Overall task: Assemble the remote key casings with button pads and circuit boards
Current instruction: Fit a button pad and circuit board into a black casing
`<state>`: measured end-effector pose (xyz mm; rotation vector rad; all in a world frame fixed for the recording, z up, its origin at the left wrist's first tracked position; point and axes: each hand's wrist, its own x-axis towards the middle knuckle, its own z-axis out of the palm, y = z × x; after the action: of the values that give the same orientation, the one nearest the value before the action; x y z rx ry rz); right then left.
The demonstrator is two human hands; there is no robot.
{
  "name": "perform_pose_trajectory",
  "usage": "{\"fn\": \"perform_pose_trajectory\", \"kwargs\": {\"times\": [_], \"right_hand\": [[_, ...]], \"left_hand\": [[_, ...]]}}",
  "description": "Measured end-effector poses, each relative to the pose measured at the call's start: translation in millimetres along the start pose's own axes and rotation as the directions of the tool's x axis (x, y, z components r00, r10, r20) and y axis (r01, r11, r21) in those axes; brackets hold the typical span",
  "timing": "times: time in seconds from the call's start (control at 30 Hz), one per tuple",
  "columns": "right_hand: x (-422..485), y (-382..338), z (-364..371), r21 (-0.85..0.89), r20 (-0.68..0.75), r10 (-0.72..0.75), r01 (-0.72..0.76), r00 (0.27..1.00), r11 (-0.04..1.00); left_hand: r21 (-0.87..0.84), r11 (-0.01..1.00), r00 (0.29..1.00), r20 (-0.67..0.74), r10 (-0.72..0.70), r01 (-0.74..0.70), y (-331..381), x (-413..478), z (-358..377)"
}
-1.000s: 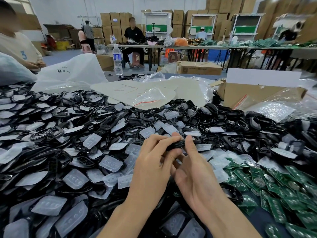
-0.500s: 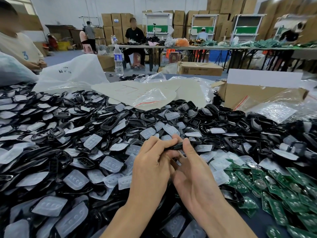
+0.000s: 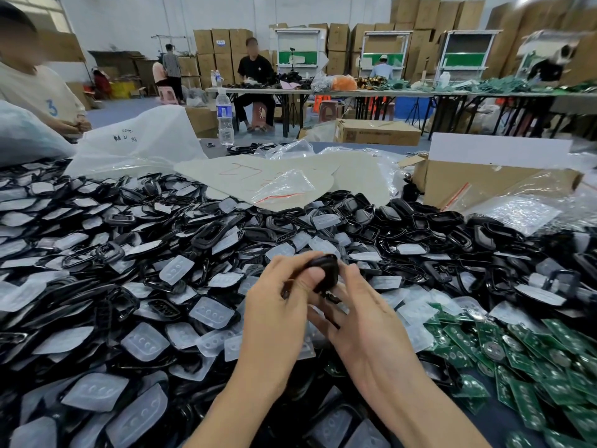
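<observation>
A black remote key casing is held up over the pile at the centre of the head view. My left hand grips it between thumb and fingers. My right hand touches its right side, fingers partly spread under it. A huge heap of black casings and translucent button pads covers the table around and beneath my hands. Green circuit boards lie piled to the lower right.
A cardboard box and clear plastic bags stand at the back right. White bags and a water bottle are at the back left. A person in a pale shirt sits at the far left.
The casing has turned from edge-on to showing its rounded black face, and my left hand has rolled with it. Both hands stay in the same spot above the pile.
</observation>
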<state>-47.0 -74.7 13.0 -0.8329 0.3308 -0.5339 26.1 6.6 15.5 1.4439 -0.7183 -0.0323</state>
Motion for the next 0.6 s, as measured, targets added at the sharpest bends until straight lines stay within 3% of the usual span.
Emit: {"fn": "perform_pose_trajectory", "kwargs": {"times": [0.07,0.17,0.3,0.47,0.6], "right_hand": [[-0.5,-0.4,-3.4,-0.079,0.024,-0.015,0.017,1.0,0.997],[-1.2,-1.6,-7.8,-0.143,0.079,-0.009,0.02,0.997,0.99],[1.9,-6.2,-12.1,-0.219,0.069,-0.055,0.069,0.996,0.973],[3.7,-12.6,-17.6,-0.297,0.049,-0.162,0.169,0.986,0.94],[1.2,-12.9,-16.1,-0.398,0.085,-0.233,0.247,0.969,0.883]], "left_hand": [[-0.141,0.985,0.994,-0.029,-0.104,0.099,1.8,2.9,-2.8],[-0.196,0.967,0.984,-0.046,-0.172,0.16,1.8,5.3,-5.5],[-0.132,0.983,0.991,-0.004,-0.132,0.131,3.8,1.8,-2.6],[0.004,1.0,0.988,0.152,-0.015,0.014,4.6,-6.9,3.5],[0.131,0.988,0.991,0.119,0.06,-0.076,2.4,-6.2,6.4]]}}
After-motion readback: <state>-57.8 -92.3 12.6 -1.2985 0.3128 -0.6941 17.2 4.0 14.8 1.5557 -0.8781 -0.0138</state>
